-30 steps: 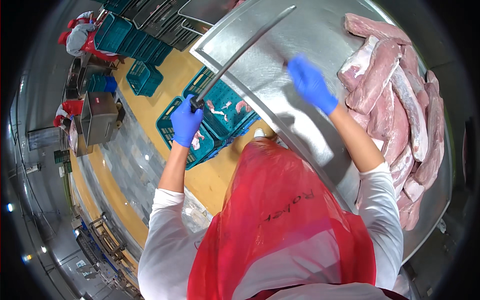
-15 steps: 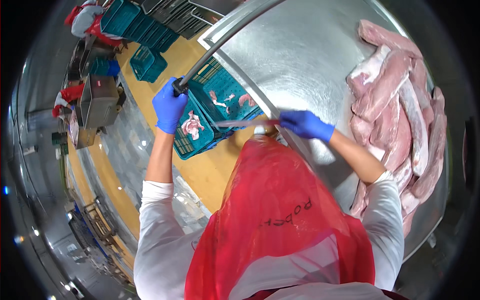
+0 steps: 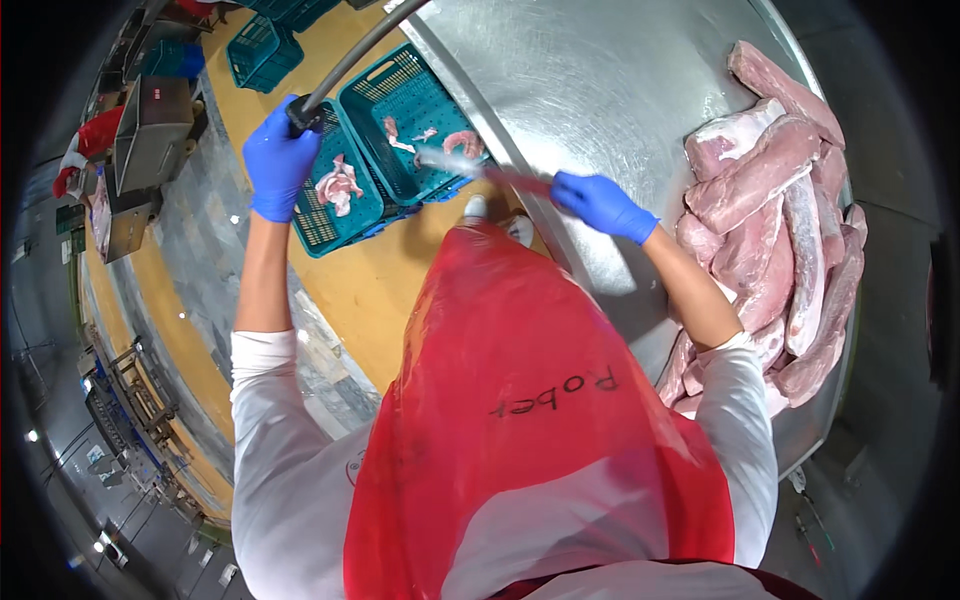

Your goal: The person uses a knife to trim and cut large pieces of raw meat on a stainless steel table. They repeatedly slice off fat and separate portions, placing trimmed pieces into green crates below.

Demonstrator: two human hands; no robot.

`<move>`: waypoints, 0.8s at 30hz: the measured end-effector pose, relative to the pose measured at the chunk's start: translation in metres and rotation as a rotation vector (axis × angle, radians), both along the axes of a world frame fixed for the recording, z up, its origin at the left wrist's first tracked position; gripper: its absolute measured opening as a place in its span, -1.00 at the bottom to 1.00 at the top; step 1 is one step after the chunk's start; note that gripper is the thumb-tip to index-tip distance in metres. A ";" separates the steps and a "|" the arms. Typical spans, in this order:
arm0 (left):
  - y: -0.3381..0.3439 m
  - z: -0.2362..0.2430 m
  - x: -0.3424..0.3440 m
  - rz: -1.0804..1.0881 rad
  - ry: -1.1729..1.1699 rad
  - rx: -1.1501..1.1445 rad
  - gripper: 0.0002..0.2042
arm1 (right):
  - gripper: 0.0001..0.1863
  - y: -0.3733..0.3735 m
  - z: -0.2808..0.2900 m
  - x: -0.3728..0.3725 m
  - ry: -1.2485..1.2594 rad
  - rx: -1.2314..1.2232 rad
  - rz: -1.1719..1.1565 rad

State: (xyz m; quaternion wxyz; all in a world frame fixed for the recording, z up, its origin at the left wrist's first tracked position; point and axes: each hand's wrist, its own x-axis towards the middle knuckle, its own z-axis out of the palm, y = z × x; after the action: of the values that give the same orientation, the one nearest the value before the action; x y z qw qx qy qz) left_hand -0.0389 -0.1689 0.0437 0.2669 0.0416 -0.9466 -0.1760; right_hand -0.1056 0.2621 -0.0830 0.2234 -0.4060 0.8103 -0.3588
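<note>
My left hand (image 3: 281, 160), in a blue glove, is closed around the handle of a sharpening steel (image 3: 365, 45). Its long grey rod rises from a black guard and runs out past the upper edge. My right hand (image 3: 605, 205), also gloved in blue, grips a knife (image 3: 515, 180) with a red handle. The blade is smeared by motion and points left, above the teal crates and apart from the rod. Long pale pink cuts of meat (image 3: 765, 225) lie piled on the right of the steel table (image 3: 590, 90).
Two teal crates (image 3: 425, 190) with meat scraps (image 3: 339, 187) stand left of the table edge. Another teal crate (image 3: 262, 55) is on the yellow floor farther off. A person in red and white (image 3: 95, 140) is beside metal bins (image 3: 150, 130) at far left.
The view has shifted, so crates, table and both hands sit differently in the picture. The knife's blade now tilts up toward its tip. Both hands keep their holds.
</note>
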 end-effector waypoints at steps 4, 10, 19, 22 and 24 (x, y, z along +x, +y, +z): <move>0.010 0.001 0.009 -0.081 -0.155 -0.056 -0.81 | -0.67 -0.008 0.103 -0.034 -0.550 -0.683 -0.416; 0.008 -0.003 -0.023 -0.370 -0.127 -0.250 -0.74 | -0.77 0.007 0.061 0.044 -0.037 -0.239 -0.277; 0.022 0.046 -0.120 -0.590 -0.063 -0.386 -0.70 | -0.83 -0.007 0.100 0.040 0.152 -0.642 -1.352; 0.028 0.063 -0.161 -0.670 0.035 -0.474 -0.68 | -0.83 -0.025 0.050 0.052 0.525 -0.252 -1.182; 0.021 0.072 -0.189 -0.743 0.130 -0.433 -0.69 | -0.74 -0.039 0.024 0.065 -0.039 0.268 -0.657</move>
State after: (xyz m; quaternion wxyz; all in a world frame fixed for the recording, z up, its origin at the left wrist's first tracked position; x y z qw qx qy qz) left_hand -0.2284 -0.1483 0.1161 0.2469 -0.3699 -0.8937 -0.0595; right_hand -0.0411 0.2227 -0.0594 0.1628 -0.0841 0.9331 -0.3095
